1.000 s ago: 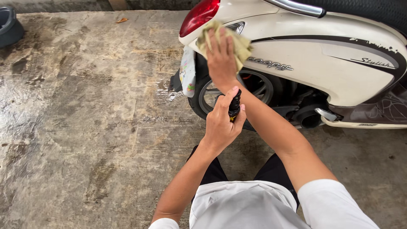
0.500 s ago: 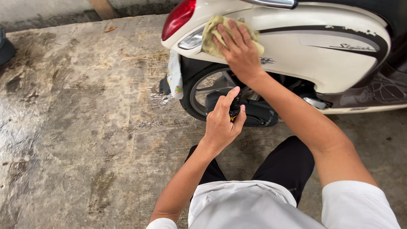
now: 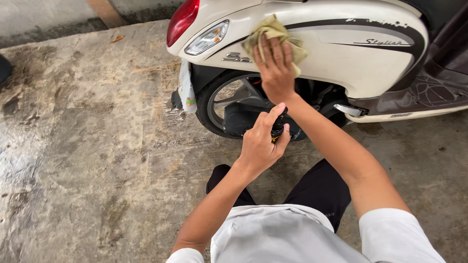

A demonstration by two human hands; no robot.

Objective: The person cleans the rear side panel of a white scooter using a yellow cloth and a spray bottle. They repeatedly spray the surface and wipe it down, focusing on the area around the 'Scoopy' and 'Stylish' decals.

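At the far left a dark rounded object [image 3: 4, 68] is cut off by the frame edge, too little of it showing to name. The stained concrete floor [image 3: 97, 146] spreads wide and open across the left half, with a strip of wall base along the top.

Toward the middle, the left hand [image 3: 261, 146] hovers above the floor, its grip closed around a small dark bottle [image 3: 278, 124]; the forefinger lies along the bottle's top. Most of the bottle is hidden inside the fist, so what it holds cannot be told. It hangs just in front of the rear wheel [image 3: 234, 104] of a cream scooter [image 3: 370, 63], apart from it.

Above it, the right hand [image 3: 275, 73] lies flat, fingers spread, pressing a yellowish cloth [image 3: 273, 36] against the scooter's rear side panel, just right of the tail light [image 3: 183, 19] and indicator lens. The cloth's folds stick out above and beside the fingers.

To the right the scooter's dark footboard [image 3: 434, 90] runs out of frame, and its seat is cut off at the top. Beneath, the person's black trousers and white shirt fill the lower edge.
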